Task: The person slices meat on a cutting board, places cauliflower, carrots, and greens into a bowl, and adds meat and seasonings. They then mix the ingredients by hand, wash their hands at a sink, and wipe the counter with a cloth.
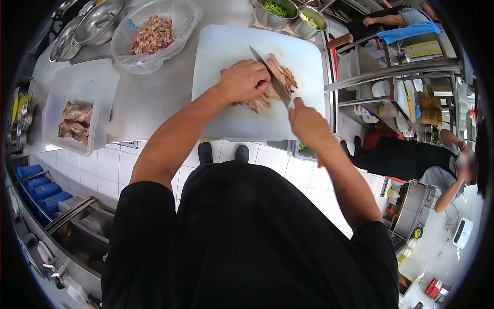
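Note:
On the white cutting board (221,49) lies a chunk of cooked-looking meat (260,104). My left hand (243,81) holds it down with curled fingers; part of the meat is hidden under the palm. My right hand (310,125) is closed around the handle of a kitchen knife (278,86), whose blade points away and to the left across the board. Cut strips of meat (282,73) lie along the blade's right side, apart from the chunk. The knife's edge is close to the left hand's fingertips.
Left of the board stand a plastic-lined bowl of diced meat (154,35), a clear tub (107,98) with meat pieces and metal bowls (99,23). Metal pots (278,19) of cut vegetables sit behind it. A rack (393,69) and two other people are at right.

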